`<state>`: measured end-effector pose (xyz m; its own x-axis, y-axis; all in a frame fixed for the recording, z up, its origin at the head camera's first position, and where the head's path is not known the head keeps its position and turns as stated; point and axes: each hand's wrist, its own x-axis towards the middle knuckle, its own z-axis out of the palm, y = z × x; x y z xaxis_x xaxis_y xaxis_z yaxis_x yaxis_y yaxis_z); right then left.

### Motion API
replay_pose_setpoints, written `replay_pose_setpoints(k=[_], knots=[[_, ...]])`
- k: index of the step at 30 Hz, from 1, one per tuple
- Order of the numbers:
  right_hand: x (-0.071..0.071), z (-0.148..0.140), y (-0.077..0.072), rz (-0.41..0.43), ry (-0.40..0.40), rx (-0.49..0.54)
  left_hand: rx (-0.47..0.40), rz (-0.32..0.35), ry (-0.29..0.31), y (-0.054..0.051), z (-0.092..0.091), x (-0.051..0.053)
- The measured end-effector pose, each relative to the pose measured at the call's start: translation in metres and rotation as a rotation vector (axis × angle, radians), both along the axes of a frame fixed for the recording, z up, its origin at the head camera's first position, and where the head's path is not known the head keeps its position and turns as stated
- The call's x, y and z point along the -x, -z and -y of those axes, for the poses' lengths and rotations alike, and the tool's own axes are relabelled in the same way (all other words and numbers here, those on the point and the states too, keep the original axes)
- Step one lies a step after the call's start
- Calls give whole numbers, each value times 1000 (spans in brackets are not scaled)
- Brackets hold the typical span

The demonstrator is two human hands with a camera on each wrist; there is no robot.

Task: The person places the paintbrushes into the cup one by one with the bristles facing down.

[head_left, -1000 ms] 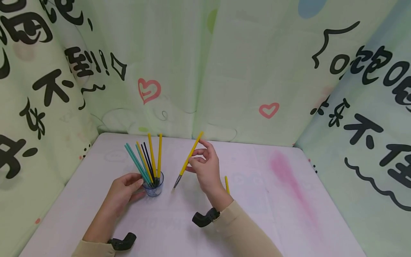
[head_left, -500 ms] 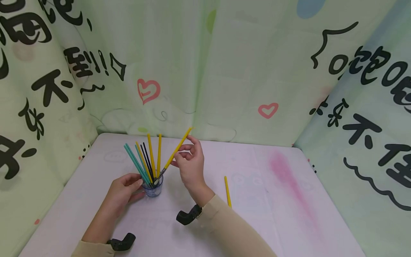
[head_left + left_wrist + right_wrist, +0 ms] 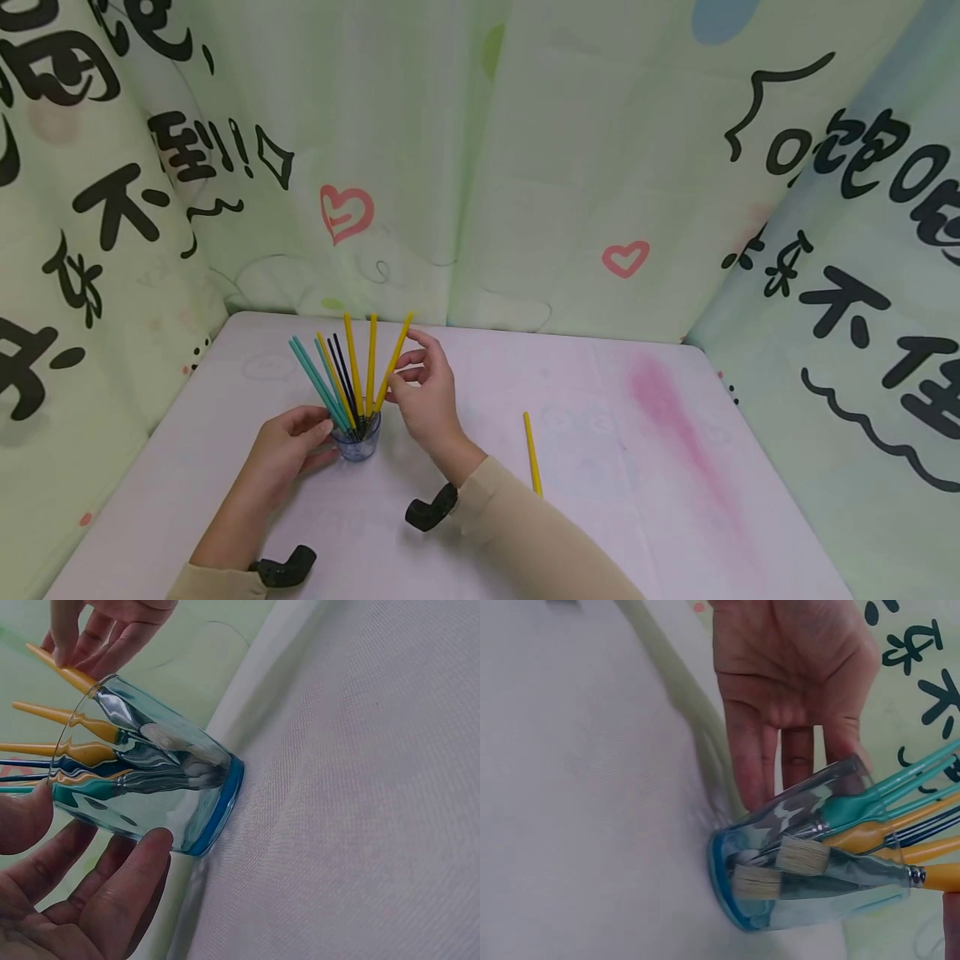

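A clear, blue-tinted cup point(image 3: 358, 451) stands upright on the table, holding several paintbrushes with teal, yellow and dark handles, bristles down. My left hand point(image 3: 288, 443) steadies its left side, thumb near the rim and fingers against the wall, as the left wrist view also shows. My right hand point(image 3: 429, 402) pinches a yellow paintbrush point(image 3: 394, 358) by its handle at the cup's right side. That brush leans to the right; its flat pale bristles point(image 3: 802, 856) are inside the cup in the right wrist view.
Another yellow paintbrush point(image 3: 532, 454) lies on the white table point(image 3: 600, 517), its lower end hidden by the right sleeve point(image 3: 525, 521). Printed curtains point(image 3: 540, 192) hang behind and at both sides. A pink smear point(image 3: 682, 425) marks the right of the tabletop.
My right hand has moved left, bringing the yellow paintbrush from beside the cup over its rim and down into it. The left hand and cup have stayed in place.
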<state>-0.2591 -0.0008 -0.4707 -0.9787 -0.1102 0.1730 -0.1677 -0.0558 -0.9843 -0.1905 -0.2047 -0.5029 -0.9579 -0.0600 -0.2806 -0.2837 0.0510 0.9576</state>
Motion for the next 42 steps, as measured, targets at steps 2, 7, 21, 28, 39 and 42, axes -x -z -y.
replay_pose_setpoints(k=[2, 7, 21, 28, 39, 42], knots=[[-1, 1, 2, 8, -13, -17, 3, 1, 2, 0, 0, 0], [-2, 2, 8, 13, -30, -49, 7, 1, 5, 0, 0, 0], [-1, -4, 14, 82, -107, -135, 5, 5, 1, 0, 1, 1], [-4, -22, 19, 162, -122, -164, -9, 4, 1, 2, 1, 1], [-4, -60, 22, 237, -88, -206, 10, -8, 13, 1, 1, 1], [-5, -71, 22, 255, -78, -213, 7, -8, 8, 1, 1, 1]])
